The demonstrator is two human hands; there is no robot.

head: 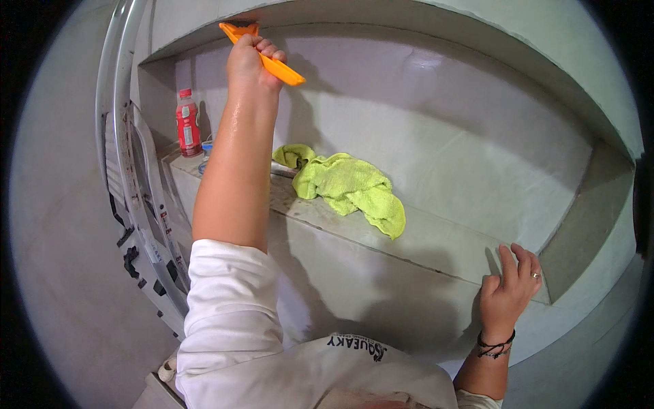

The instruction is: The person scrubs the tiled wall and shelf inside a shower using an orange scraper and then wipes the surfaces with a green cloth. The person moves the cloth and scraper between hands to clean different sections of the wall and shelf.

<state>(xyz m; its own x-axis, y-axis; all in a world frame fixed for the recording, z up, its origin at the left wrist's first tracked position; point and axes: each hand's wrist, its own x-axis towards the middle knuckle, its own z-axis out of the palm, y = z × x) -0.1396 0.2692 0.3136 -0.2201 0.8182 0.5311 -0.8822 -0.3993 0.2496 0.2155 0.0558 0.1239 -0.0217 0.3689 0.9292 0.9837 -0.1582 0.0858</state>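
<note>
My left hand (257,59) is raised at the upper left, its fingers wrapped around an orange plastic hand tool (282,70), probably a scrub brush. The tool's head is up by the top edge of a recessed wall niche (460,168); its working face is mostly hidden. A crumpled lime-green cloth (352,184) lies on the niche ledge, to the right of my left forearm. At the ledge's right end, my right hand (513,278) holds nothing, fingers apart, its fingertips by the ledge surface.
An aluminium ladder (125,153) stands along the left side. A red-labelled plastic bottle (188,125) is upright at the ledge's left end. Beside it, a blue-topped clear container (206,148) is partly hidden by my forearm. The niche has a projecting upper edge (511,43).
</note>
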